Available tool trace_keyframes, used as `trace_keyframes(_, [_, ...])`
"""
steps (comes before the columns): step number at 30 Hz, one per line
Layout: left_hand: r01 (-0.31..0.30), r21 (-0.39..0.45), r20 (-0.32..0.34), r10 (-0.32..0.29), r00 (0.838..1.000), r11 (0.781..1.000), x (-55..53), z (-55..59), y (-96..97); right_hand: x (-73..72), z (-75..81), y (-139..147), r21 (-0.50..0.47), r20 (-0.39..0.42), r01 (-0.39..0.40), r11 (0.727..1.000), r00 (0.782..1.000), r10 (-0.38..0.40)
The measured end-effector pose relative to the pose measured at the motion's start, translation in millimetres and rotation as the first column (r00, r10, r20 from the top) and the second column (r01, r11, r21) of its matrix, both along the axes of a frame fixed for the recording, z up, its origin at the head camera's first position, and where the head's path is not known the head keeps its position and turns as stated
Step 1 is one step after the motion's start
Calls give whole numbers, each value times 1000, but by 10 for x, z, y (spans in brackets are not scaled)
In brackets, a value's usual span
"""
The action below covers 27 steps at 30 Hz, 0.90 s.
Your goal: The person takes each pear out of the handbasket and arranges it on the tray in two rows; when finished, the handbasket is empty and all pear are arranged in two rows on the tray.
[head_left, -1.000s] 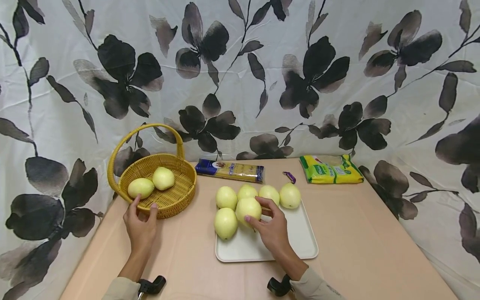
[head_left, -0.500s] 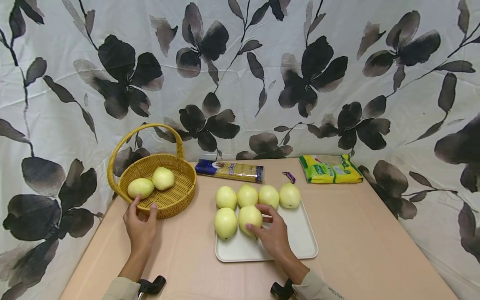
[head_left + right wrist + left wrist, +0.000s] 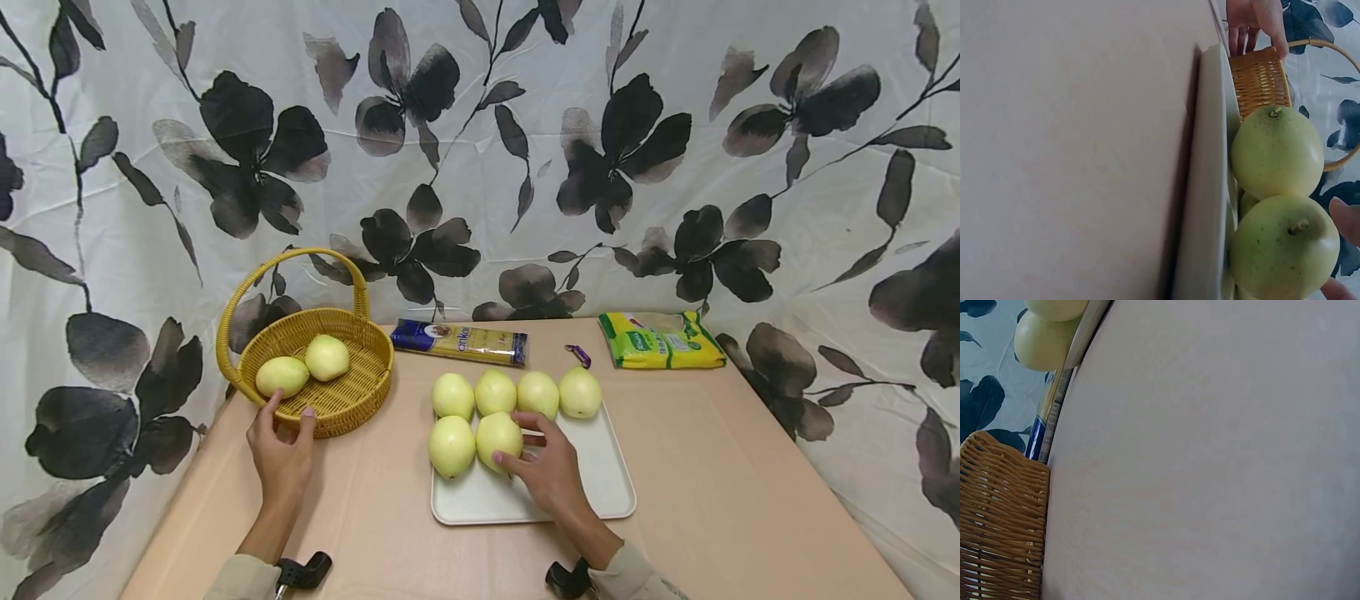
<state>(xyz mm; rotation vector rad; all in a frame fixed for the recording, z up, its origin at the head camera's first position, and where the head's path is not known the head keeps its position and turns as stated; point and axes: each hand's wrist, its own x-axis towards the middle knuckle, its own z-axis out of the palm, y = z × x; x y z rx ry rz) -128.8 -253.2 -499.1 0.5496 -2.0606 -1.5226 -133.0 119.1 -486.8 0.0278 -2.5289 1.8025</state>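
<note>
My left hand (image 3: 281, 454) grips the near rim of a yellow wicker basket (image 3: 360, 408), and two pale green pears (image 3: 327, 357) lie inside. My right hand (image 3: 551, 462) has thumb and fingers about a pear (image 3: 498, 442) at the front of a white tray (image 3: 592, 492). Beside it stands another pear (image 3: 452, 447), with a row of several pears (image 3: 537, 393) behind. In the right wrist view the pear (image 3: 1285, 250) shows its stem up close, with fingertips (image 3: 1346, 220) at its side. The left wrist view shows the basket's woven side (image 3: 1004, 519) but no hand.
A blue and gold packet of pasta (image 3: 461, 342) lies behind the tray. To its right are a small purple object (image 3: 579, 355) and a green and yellow packet (image 3: 662, 340). A floral cloth (image 3: 495, 167) hangs behind the peach-coloured table (image 3: 720, 500).
My right hand has lowered the pear slightly toward me, into the front row on the tray. Since half a second ago it has barely shifted. The left hand and basket stay put.
</note>
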Motion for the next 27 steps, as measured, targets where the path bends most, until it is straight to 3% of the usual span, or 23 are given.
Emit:
trace_keyframes(7, [0,6,6,0,1000,1000,5,24,3,-34,144,19,3,-116,-1,1000,993,1])
trace_keyframes(15, [6,16,6,-6,1000,1000,-1,27,1,-124,413,-61,21,-243,-94,995,965,96])
trace_keyframes(27, [1,-9,19,-1,1000,1000,8,22,0,-249,775,-433,22,-324,-167,986,931,165])
